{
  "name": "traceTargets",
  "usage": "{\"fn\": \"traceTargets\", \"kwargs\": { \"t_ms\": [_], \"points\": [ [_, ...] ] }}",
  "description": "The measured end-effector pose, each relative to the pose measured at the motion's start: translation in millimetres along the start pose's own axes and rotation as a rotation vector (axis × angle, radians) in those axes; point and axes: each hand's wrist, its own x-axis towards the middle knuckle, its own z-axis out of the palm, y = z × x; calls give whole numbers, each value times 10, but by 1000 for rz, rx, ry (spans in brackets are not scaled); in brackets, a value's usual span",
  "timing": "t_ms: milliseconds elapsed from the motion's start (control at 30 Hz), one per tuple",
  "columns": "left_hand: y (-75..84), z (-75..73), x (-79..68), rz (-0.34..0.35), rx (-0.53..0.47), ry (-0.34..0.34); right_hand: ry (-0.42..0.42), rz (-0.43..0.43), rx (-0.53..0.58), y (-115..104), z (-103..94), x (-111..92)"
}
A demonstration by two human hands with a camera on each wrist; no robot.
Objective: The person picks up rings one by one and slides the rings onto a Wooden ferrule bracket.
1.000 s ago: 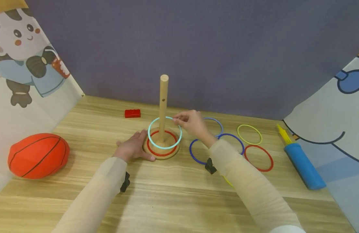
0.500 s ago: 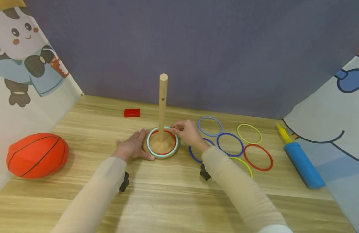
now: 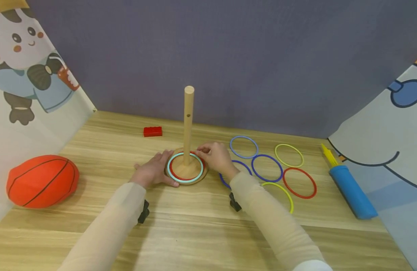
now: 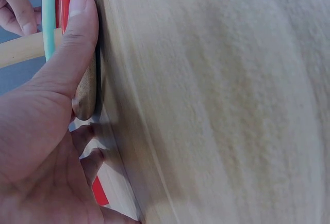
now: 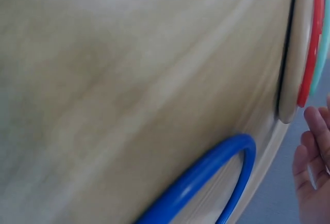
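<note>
A wooden ring-toss stand (image 3: 188, 124) has an upright peg on a round base. A red ring and a teal ring (image 3: 168, 171) lie around the peg on the base, the teal one on top and slightly to the left. My left hand (image 3: 152, 170) holds the base's left edge, its thumb (image 4: 77, 33) along the front rim and fingers spread toward the back. Over the base's back right edge is my right hand (image 3: 216, 156), fingers (image 5: 312, 118) loosely bent right by the rings and nothing seen between them.
Right of the stand lie several rings, among them a light blue ring (image 3: 230, 145), a dark blue ring (image 3: 252, 167) and a red ring (image 3: 316, 184). A blue pump (image 3: 354, 194) lies far right. At left are a red ball (image 3: 42, 180) and a red block (image 3: 152, 131).
My right hand has lowered the teal ring down the peg onto the red ring and base. The teal ring has since shifted slightly left, away from the fingertips. My left hand stays on the base.
</note>
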Motion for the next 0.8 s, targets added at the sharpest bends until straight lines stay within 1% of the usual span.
{"fn": "traceTargets", "kwargs": {
  "t_ms": [67, 200, 333, 567, 667, 800],
  "points": [
    [1, 0, 0, 2, 2, 0, -14, 9, 12, 6, -14, 3],
    [4, -1, 1, 5, 5, -1, -48, 35, 84, 27, -77, 7],
    [6, -1, -2, 2, 7, -3, -48, 29, 137, 52, -182, 4],
    [5, 5, -3, 5, 7, -3, -21, -8, 166, 103, -440, -62],
    [-13, 14, 9, 11, 9, 2, -20, -12, 181, 134, -549, -110],
    [-46, 34, 35, 20, 11, 11, -22, -2, 175, 178, -680, -184]
  ]
}}
